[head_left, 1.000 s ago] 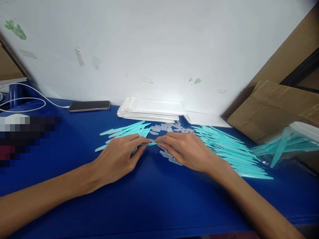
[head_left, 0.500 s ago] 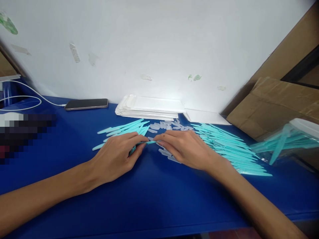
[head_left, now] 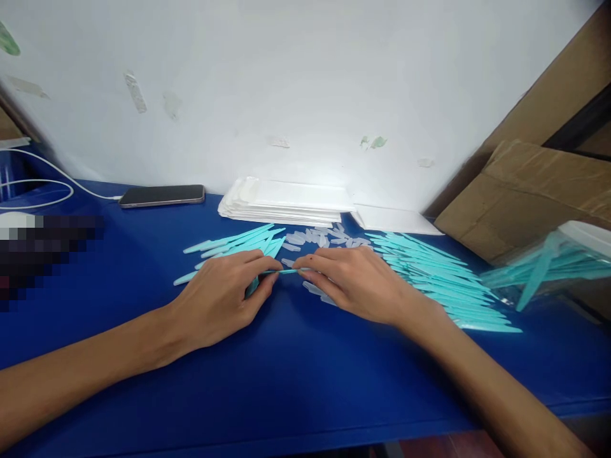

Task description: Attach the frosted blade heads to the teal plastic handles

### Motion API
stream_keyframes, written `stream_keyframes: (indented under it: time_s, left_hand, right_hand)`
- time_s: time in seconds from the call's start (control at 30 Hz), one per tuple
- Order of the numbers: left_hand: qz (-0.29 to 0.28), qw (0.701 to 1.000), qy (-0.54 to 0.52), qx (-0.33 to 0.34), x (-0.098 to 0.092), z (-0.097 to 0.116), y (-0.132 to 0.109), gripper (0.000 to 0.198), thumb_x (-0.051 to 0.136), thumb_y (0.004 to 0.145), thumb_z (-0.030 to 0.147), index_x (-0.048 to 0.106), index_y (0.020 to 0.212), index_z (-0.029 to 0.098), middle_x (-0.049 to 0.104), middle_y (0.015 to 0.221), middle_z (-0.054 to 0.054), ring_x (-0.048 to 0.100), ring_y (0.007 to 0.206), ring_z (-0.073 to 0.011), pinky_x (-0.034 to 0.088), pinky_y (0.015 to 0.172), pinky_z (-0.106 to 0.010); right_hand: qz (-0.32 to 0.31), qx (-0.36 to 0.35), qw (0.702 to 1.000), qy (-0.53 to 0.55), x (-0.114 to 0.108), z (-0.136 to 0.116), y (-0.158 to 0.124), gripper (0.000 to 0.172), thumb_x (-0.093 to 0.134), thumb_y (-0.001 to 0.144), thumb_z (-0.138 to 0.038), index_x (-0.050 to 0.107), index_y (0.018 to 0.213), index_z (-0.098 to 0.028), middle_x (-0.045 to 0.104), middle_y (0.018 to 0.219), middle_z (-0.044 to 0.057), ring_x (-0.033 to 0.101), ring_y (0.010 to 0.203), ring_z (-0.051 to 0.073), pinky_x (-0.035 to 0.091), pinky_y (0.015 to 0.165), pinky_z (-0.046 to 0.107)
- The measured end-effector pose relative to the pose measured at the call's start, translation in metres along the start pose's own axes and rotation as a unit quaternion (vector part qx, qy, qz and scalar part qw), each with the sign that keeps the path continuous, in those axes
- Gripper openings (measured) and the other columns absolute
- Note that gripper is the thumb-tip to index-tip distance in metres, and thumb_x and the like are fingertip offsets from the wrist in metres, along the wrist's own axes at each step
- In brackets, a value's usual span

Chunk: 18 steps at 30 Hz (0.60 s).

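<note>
Between my two hands runs a slim turquoise facial razor, held level just above the table. My left hand pinches one end between thumb and fingers. At the other end, my right hand is closed in a similar pinch, its fingertips hiding that tip. Behind my left hand lies a small group of turquoise razors, some with pale covers on their ends. Loose clear plastic caps are scattered beyond and under my right hand. A larger pile of turquoise razors lies to the right of it.
White envelope-like packets are stacked against the white wall. A phone on a white cable lies at the back left. On the right are a clear tub of turquoise razors and a cardboard box. The table is blue.
Both hands keep their pinch on the razor and have hardly moved. The whole view has shifted slightly.
</note>
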<state>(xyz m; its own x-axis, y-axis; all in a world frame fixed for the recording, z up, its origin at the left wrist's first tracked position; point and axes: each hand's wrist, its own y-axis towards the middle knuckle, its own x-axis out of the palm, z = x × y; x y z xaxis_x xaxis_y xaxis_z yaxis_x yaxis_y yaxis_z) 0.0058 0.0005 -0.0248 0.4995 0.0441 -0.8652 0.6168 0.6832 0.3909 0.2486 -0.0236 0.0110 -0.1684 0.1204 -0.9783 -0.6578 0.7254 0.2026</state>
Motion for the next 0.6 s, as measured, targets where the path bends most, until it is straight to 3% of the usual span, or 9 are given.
stream_keyframes:
  time_s: [0.6]
  left_hand:
    - [-0.006, 1.0, 0.019, 0.005, 0.001, -0.0002, -0.0006, 0.023, 0.049, 0.099, 0.033, 0.067, 0.112, 0.027, 0.069, 0.092, 0.002, 0.062, 0.072, -0.0151, 0.04, 0.058, -0.026]
  right_hand:
    - [-0.011, 0.003, 1.0, -0.012, -0.0021, -0.0028, -0.0003, 0.024, 0.043, 0.105, -0.03, 0.063, 0.112, -0.02, 0.071, 0.098, 0.003, 0.067, 0.083, 0.017, 0.03, 0.057, 0.03]
